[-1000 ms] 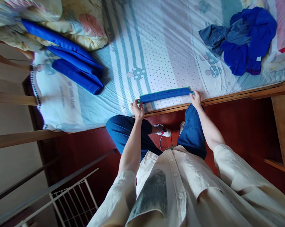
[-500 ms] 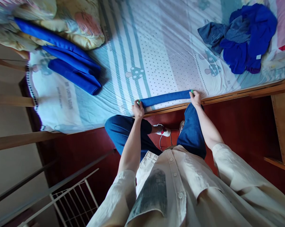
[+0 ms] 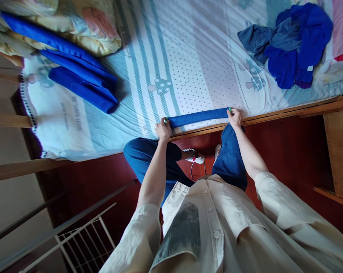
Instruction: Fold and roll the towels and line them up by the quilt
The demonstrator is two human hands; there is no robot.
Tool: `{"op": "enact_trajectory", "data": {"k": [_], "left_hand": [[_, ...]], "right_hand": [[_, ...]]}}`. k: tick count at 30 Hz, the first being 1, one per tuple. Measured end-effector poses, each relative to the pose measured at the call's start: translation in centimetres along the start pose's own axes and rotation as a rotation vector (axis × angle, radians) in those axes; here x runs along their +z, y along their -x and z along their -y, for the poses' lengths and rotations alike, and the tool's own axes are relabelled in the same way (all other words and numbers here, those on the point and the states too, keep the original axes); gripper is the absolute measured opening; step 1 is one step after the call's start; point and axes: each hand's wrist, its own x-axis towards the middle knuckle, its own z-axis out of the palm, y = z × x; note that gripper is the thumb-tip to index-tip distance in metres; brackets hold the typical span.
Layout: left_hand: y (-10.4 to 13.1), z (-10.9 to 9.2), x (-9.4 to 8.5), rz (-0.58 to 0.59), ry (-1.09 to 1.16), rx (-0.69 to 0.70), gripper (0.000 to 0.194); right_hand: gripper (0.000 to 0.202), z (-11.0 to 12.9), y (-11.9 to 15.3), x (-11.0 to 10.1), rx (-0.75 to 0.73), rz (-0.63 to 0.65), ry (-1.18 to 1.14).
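A narrow folded strip of blue cloth [image 3: 199, 117] lies along the near edge of the bed, over the sheet. My left hand [image 3: 163, 129] grips its left end with closed fingers. At the opposite end, my right hand [image 3: 235, 117] pinches the cloth between thumb and fingers. Small green spots show by the fingertips of both hands; what they are I cannot make out. The strip is fairly straight between the hands, its right end a little farther from me.
Long folded blue cloths [image 3: 83, 89] lie at the left beside a patterned quilt [image 3: 100, 30]. A crumpled heap of blue clothes [image 3: 299, 45] sits on the right. The bed's wooden rail [image 3: 288, 110] runs in front of me. A white wire rack [image 3: 86, 242] stands lower left.
My left hand has shifted slightly to the left at the strip's end, its back turned more upward. The view has moved slightly. Both hands keep hold of the cloth.
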Motion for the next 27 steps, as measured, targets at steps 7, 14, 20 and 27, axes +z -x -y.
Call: {"op": "enact_trajectory", "data": {"k": [7,14,20,27], "left_hand": [[0.7,-0.3,-0.3,-0.006,0.002,-0.004,0.020],[4.0,-0.5,0.4,-0.074,0.238,-0.190,0.035],[5.7,-0.8,1.9,-0.162,0.468,-0.413,0.031],[4.7,-3.1,3.0,-0.199,0.820,-0.591,0.024]], "right_hand": [[0.036,-0.2,-0.2,0.2,0.003,-0.025,0.017],[0.033,0.1,0.0,0.0,-0.005,-0.069,-0.040],[0.028,0.5,0.5,-0.4,0.095,-0.083,-0.083],[0.023,0.5,1.7,-0.9,0.067,-0.128,-0.026]]}}
